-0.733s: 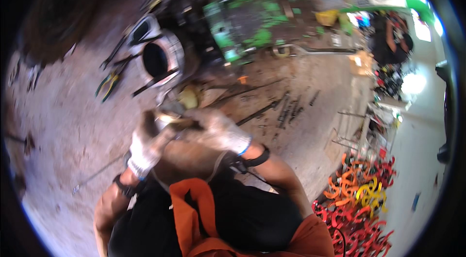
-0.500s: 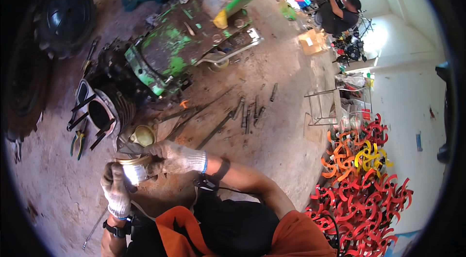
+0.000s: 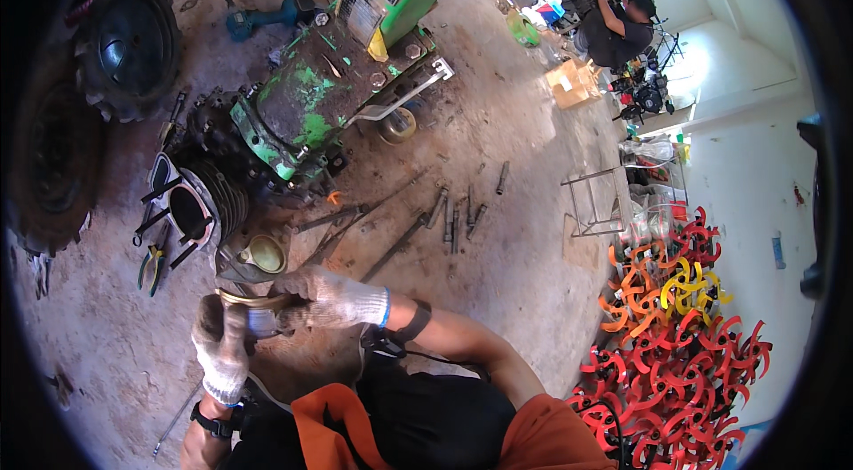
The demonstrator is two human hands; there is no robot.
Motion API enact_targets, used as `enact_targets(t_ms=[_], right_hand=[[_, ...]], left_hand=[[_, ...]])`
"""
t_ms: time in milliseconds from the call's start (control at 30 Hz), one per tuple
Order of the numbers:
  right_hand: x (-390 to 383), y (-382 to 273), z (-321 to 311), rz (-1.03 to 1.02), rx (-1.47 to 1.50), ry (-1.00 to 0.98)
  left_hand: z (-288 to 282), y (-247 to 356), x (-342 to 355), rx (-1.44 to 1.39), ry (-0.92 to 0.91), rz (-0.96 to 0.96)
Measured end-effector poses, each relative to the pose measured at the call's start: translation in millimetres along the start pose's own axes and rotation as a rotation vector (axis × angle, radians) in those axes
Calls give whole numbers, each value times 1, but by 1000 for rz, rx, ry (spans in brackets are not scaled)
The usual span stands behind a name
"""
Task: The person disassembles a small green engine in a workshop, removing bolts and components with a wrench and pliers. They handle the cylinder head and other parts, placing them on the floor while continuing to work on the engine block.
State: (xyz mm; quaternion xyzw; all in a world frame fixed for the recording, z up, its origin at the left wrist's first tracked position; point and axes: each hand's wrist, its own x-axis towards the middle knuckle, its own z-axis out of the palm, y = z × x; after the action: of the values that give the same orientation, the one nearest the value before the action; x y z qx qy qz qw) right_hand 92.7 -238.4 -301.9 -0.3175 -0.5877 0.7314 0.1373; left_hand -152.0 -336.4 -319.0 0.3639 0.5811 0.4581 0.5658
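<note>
A silvery, round piston (image 3: 261, 321) with a brass-coloured ring at its upper rim is held between my two gloved hands. My left hand (image 3: 221, 344) is closed on its left side, the thumb and fingers around the edge. From the right, my right hand (image 3: 322, 298) grips the ring end, fingers bent over the rim; the fingertips are partly hidden. Just beyond my hands stands a finned cylinder block (image 3: 229, 203) with open bores and dark studs. A small pale yellowish bowl (image 3: 264, 253) sits between the block and my right hand.
A green, paint-worn machine (image 3: 306, 106) lies ahead, with a teal power tool (image 3: 267, 17) behind it. Pliers (image 3: 151, 270), bolts (image 3: 455, 221) and long bars (image 3: 391, 246) lie on the floor. Red curved blades (image 3: 666, 372) are heaped at right. Another person (image 3: 613, 30) works far right.
The piston has tilted in my hands, so its bright side shows less and the ring more. My hands have shifted slightly right. The whole view has also shifted a little.
</note>
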Motion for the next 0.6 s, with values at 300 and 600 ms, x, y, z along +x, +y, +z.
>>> enact_targets(t_ms=[300, 600], right_hand=[[0, 3, -11, -148, 23, -19], [-4, 10, -26, 159, 105, -76]], left_hand=[[9, -6, 7, 61, -2, 105], [2, 9, 14, -39, -83, -178]])
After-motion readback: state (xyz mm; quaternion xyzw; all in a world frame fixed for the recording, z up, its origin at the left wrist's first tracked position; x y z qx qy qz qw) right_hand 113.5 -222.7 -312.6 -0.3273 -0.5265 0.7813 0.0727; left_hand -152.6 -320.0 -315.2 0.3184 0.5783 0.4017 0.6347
